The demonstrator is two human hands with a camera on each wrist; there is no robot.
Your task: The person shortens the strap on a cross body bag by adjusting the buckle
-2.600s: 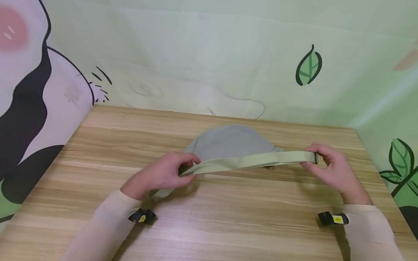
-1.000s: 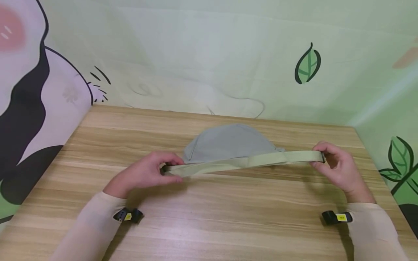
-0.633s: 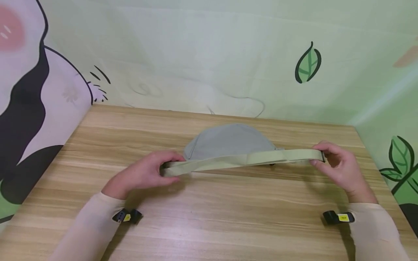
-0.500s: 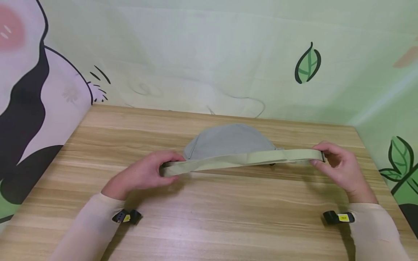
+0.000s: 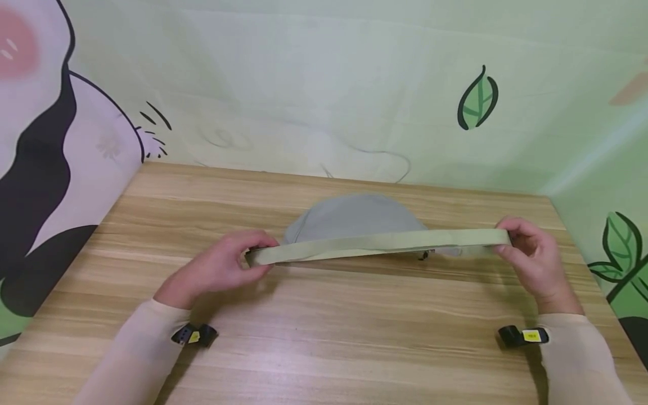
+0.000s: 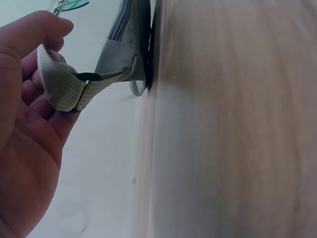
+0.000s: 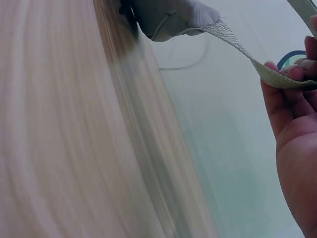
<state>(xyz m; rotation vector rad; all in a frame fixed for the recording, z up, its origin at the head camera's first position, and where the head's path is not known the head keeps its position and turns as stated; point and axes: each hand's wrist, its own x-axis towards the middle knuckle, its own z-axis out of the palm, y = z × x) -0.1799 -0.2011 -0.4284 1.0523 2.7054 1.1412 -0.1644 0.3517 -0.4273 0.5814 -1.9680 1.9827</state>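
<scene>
A grey waist bag (image 5: 356, 215) rests on the wooden tabletop in the head view, its pale green webbing strap (image 5: 374, 242) stretched across in front of it. The left wrist view shows the bag's dark zipper (image 6: 120, 22). My left hand (image 5: 223, 263) grips the strap's left end, fingers inside the bend, beside a dark slider (image 6: 90, 77). At the other end my right hand (image 5: 539, 259) pinches the strap between thumb and fingers. A small black zipper pull (image 5: 424, 255) hangs below the strap at the bag's right side.
The wooden table (image 5: 324, 337) ends at a pale green wall cloth (image 5: 283, 84) with printed leaves and a panda figure. Black wrist cameras are worn on both sleeves, the left camera (image 5: 194, 336) and the right camera (image 5: 521, 336).
My left hand has shifted left along the strap and my right hand slightly right. The strap between them is now longer, straighter and flatter; the bag has stayed in place.
</scene>
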